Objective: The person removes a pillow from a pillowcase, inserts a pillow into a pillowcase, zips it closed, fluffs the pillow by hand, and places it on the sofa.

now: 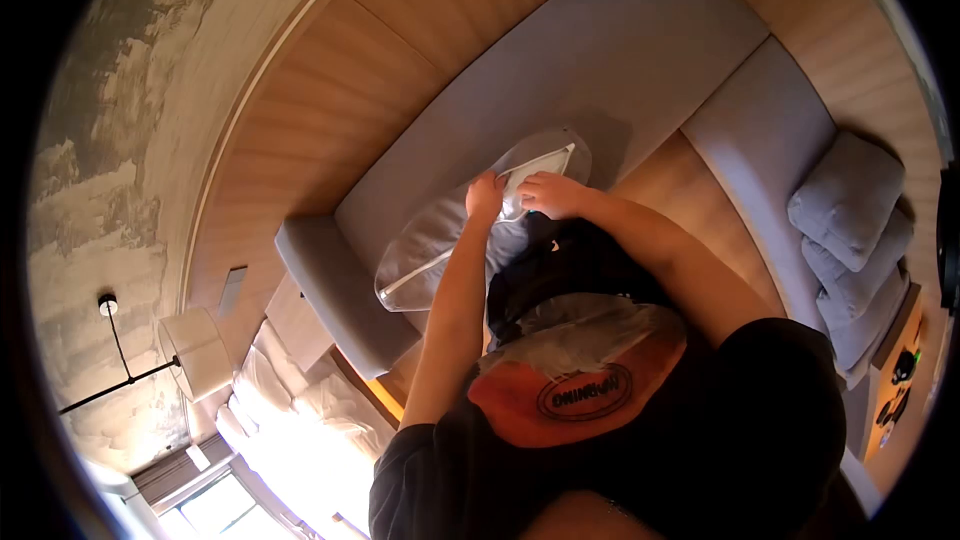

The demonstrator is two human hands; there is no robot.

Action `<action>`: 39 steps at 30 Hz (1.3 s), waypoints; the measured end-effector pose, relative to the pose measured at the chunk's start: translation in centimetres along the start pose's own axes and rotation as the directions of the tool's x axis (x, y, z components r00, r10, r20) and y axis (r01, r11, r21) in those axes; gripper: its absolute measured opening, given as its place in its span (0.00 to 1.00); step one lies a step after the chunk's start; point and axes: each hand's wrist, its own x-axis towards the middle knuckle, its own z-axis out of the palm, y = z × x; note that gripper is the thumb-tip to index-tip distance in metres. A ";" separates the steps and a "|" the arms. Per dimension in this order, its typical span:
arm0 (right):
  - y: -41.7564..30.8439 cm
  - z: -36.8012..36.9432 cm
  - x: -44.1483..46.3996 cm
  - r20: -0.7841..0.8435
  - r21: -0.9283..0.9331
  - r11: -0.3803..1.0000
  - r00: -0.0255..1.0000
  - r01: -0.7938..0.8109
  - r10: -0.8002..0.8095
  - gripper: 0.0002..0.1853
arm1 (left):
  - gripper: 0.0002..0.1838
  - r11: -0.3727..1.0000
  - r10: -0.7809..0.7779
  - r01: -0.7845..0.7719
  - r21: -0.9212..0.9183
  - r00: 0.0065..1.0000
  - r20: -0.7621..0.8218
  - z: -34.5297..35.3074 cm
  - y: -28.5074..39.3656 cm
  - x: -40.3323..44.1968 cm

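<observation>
Left hand pinches grey cover, likely steadying its white edging for curled right hand, whose grip I can't tell.

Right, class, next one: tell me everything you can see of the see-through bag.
The bag looks like soft, clear plastic, with rounded ends and glossy, slightly creased sides. A white strip, perhaps a zip, runs lengthwise; towards the right end a pale area shows beside it. The bag lies slantwise on the grey seat, in front of the person. The left hand looks closed on it; the right hand is at the pale area, its grip unclear.
</observation>
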 end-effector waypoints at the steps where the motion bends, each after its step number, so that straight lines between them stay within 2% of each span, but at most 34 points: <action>1: 0.0 0.5 0.4 -0.023 0.060 0.997 0.999 0.040 -0.039 0.08 | 0.18 1.000 -0.010 0.010 -0.005 1.000 0.016 0.0 0.0 -0.1; 2: 0.0 1.0 0.8 -0.047 0.121 0.989 0.996 0.082 -0.076 0.09 | 0.18 1.000 -0.023 0.024 -0.011 0.999 0.034 0.0 -0.1 -0.2; 5: 1.0 2.6 2.3 0.004 0.188 0.911 0.927 0.368 -0.376 0.11 | 0.20 0.999 -0.038 0.040 -0.019 0.997 0.071 -0.8 0.2 -0.3; 6: 1.4 1.3 2.6 0.119 0.148 0.921 0.918 0.359 -0.377 0.12 | 0.21 0.999 -0.039 0.041 -0.030 0.997 0.072 -1.7 1.3 0.1; 9: 1.0 2.6 2.6 0.153 0.096 0.969 0.959 0.227 -0.240 0.14 | 0.23 0.997 -0.068 0.070 -0.013 0.992 0.104 -2.1 1.4 -0.5; 12: 1.2 5.1 2.9 0.317 -0.108 0.992 0.948 0.069 -0.031 0.18 | 0.24 0.997 -0.071 0.071 0.003 0.981 0.183 -3.6 3.1 -0.8; 13: 1.0 4.5 3.6 0.393 -0.085 0.995 0.916 -0.056 0.085 0.19 | 0.24 0.998 -0.065 0.064 0.009 0.975 0.215 -4.2 3.6 -0.8; 15: 0.9 2.7 5.0 0.545 -0.068 0.951 0.787 -0.302 0.289 0.23 | 0.25 0.999 -0.043 0.044 0.000 0.961 0.272 -4.1 3.5 -0.6; 16: 1.5 1.9 6.4 0.792 -0.076 0.935 0.549 -0.345 0.267 0.25 | 0.25 1.000 -0.023 0.016 0.026 0.955 0.295 -3.5 2.9 -0.7; 17: 2.0 2.1 7.0 0.852 -0.097 0.904 0.436 -0.415 0.291 0.24 | 0.25 0.999 0.000 -0.016 0.048 0.947 0.321 -3.0 2.5 -0.6; 18: 2.8 4.7 6.4 0.807 -0.062 0.835 0.465 -0.546 0.363 0.23 | 0.23 0.997 -0.004 -0.023 0.068 0.929 0.370 -3.7 3.1 -1.1; 19: 4.4 9.7 5.3 0.729 0.047 0.727 0.521 -0.686 0.444 0.22 | 0.22 1.000 -0.007 0.000 0.020 0.935 0.354 -3.5 2.9 -1.3; 20: 5.7 14.9 4.6 0.663 0.151 0.629 0.550 -0.763 0.508 0.22 | 0.22 0.999 -0.012 0.023 -0.029 0.941 0.339 -3.2 2.6 -1.7; 21: 5.8 18.2 3.9 0.622 0.194 0.590 0.563 -0.784 0.543 0.21 | 0.21 0.997 -0.013 0.039 -0.074 0.946 0.324 -2.5 1.5 -2.8; 26: 4.1 11.3 4.4 0.535 0.071 0.619 0.554 -0.782 0.638 0.18 | 0.16 0.981 -0.075 0.108 -0.159 0.976 0.204 0.0 0.5 -3.8; 28: 3.4 5.9 5.0 0.592 0.079 0.829 0.695 -0.554 0.408 0.15 | 0.13 0.962 -0.101 0.128 -0.239 0.987 0.123 0.8 0.2 -3.9; 29: 3.5 4.3 5.2 0.618 0.088 0.903 0.734 -0.421 0.282 0.13 | 0.12 0.965 -0.083 0.101 -0.243 0.993 0.085 0.9 0.0 -3.7; 32: 3.1 5.7 3.3 0.348 0.125 0.977 0.930 -0.171 0.118 0.12 | 0.09 0.974 -0.004 0.004 -0.227 1.000 -0.001 1.9 -1.6 -4.2; 35: 2.0 3.3 2.6 0.242 0.119 0.979 0.961 -0.165 0.132 0.09 | 0.09 0.978 0.090 -0.094 -0.188 0.995 -0.031 2.1 -2.0 -4.5; 39: 2.2 2.9 2.1 0.003 0.031 1.000 1.000 0.006 -0.006 0.06 | 0.11 0.974 0.113 -0.113 -0.195 0.994 -0.012 1.2 -1.9 -4.4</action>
